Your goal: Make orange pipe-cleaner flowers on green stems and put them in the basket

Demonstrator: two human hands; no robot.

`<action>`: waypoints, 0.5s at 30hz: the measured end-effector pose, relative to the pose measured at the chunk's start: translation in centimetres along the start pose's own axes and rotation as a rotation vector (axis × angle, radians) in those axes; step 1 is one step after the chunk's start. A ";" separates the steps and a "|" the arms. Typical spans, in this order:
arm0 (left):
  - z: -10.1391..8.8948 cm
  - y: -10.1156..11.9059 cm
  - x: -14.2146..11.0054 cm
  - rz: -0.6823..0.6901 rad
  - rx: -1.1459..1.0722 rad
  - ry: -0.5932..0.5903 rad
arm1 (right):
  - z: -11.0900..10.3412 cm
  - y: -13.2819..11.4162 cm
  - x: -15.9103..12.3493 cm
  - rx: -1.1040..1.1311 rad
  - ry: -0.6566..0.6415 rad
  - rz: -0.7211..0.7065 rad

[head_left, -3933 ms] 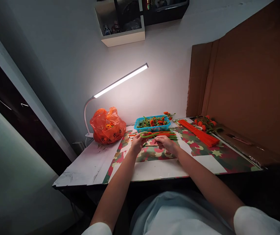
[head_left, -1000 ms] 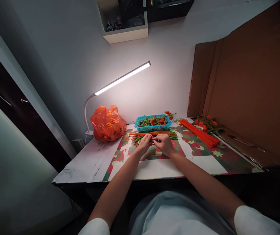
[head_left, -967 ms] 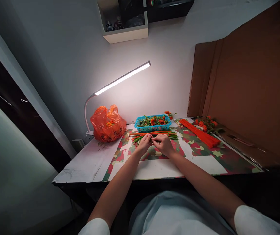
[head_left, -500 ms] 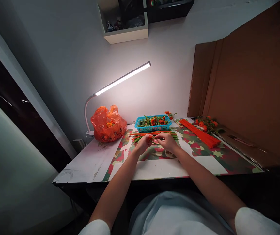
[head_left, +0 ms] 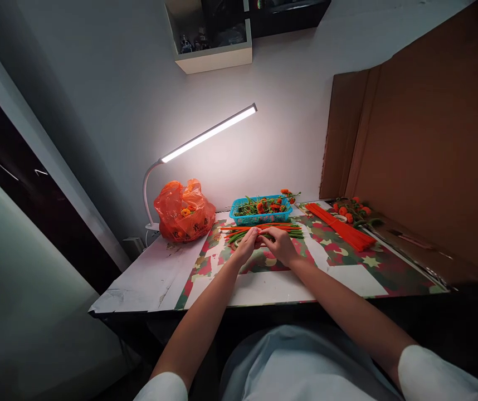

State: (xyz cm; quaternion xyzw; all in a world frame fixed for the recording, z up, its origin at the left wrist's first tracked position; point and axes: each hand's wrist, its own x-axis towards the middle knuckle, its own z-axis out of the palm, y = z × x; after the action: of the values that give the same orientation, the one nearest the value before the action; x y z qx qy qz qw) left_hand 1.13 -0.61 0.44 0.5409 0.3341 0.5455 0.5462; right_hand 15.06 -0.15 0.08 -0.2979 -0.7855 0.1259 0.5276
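Note:
My left hand (head_left: 247,244) and my right hand (head_left: 279,244) meet over the patterned mat (head_left: 339,250) at the middle of the desk. Both pinch the same small piece, a green pipe cleaner (head_left: 264,237) with a bit of orange at the left fingertips. Its exact shape is hidden by my fingers. Just beyond my hands lies a loose pile of green and orange pipe cleaners (head_left: 264,228). Behind that stands a blue basket (head_left: 259,211) filled with finished orange flowers on green stems.
An orange plastic bag (head_left: 184,211) sits at the back left under a lit white desk lamp (head_left: 205,136). A bundle of orange pipe cleaners (head_left: 339,227) and more orange flowers (head_left: 352,210) lie at the right. A large cardboard sheet (head_left: 423,150) walls the right side.
Earlier my hands were apart, holding a bent green pipe cleaner. They came together, the right one drew out briefly, and now the fingertips touch again over the small piece.

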 end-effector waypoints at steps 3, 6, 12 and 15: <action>-0.5 0.0 0.1 0.005 0.009 -0.064 | -0.4 0.2 0.1 -0.045 0.009 0.025; -1.1 0.0 0.3 0.001 0.041 -0.097 | -0.8 0.4 0.1 -0.163 -0.043 0.055; -1.8 -0.6 0.6 0.060 0.174 -0.088 | -1.3 -0.5 0.5 -0.443 -0.236 0.217; -1.8 -1.1 0.8 0.103 0.221 -0.091 | -1.3 -1.1 0.6 -0.563 -0.325 0.243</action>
State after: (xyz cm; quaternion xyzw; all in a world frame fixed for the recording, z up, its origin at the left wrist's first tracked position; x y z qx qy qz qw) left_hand -0.21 0.75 -0.79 0.6384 0.3386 0.5077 0.4691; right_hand 15.74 -0.79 1.62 -0.4990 -0.8221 0.0119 0.2738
